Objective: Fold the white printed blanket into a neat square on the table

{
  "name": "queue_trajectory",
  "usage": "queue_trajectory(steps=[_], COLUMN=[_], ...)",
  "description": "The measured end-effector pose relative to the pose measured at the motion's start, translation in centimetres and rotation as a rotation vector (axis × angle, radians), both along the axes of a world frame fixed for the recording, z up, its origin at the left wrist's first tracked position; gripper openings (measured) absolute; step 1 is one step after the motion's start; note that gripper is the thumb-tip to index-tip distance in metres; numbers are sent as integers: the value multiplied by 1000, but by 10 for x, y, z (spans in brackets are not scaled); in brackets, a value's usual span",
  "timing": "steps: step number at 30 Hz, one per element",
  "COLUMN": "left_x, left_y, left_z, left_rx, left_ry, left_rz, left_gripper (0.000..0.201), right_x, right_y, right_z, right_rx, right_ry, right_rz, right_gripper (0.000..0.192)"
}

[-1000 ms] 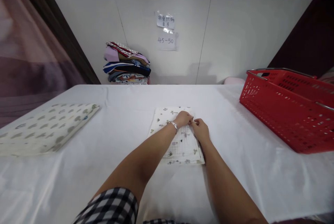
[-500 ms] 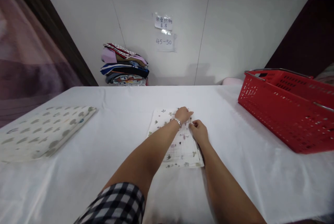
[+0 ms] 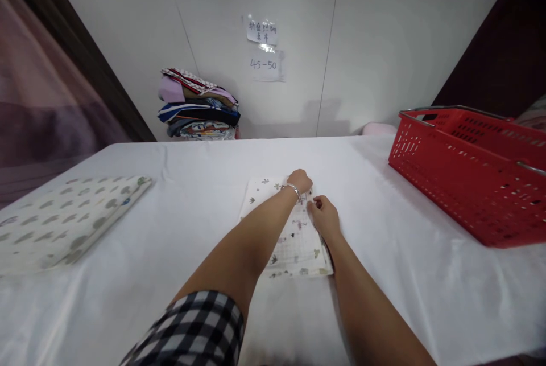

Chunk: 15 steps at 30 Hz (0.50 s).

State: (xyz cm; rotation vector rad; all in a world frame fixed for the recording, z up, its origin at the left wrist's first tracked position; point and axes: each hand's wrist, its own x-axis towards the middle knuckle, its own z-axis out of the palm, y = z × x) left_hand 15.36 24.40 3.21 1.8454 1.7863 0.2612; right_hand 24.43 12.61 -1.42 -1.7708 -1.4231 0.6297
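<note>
A folded white cloth (image 3: 294, 252) with small printed plants and figures lies flat on the table in front of me. My left hand (image 3: 300, 181), with a silver bracelet at the wrist, is curled over the cloth's far right corner; its fingertips are mostly hidden beneath it. My right hand (image 3: 326, 217) is closed at the right edge, thumb and forefinger pinching the cloth. The left forearm crosses over the cloth and covers part of it.
On the left of the white-covered table (image 3: 200, 178) lies another folded cloth (image 3: 81, 212) with grey-green prints. A red perforated basket (image 3: 460, 178) stands at the right. Behind the table is a stack of folded fabrics (image 3: 200, 107), and paper signs (image 3: 263, 64) hang on the wall.
My left hand has turned over slightly at the far corner, and its thumb no longer sticks out. The right hand stays at the edge. The view has shifted a little.
</note>
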Motion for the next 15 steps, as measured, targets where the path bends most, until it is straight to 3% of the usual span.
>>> queue_trajectory(steps=[5,10,15], left_x=[1,-5,-27], left_y=[0,-19,-32], left_z=[3,-4,2], left_rx=[-27,-14,24], left_ry=[-108,-302,-437], left_rz=[18,43,29], left_gripper=[14,20,23], right_x=[-1,1,3], right_y=[0,1,2], right_z=[2,2,1], right_rx=[8,-11,-14], right_ry=[-18,-38,-47], right_rz=[-19,-2,11], right_gripper=[30,32,28])
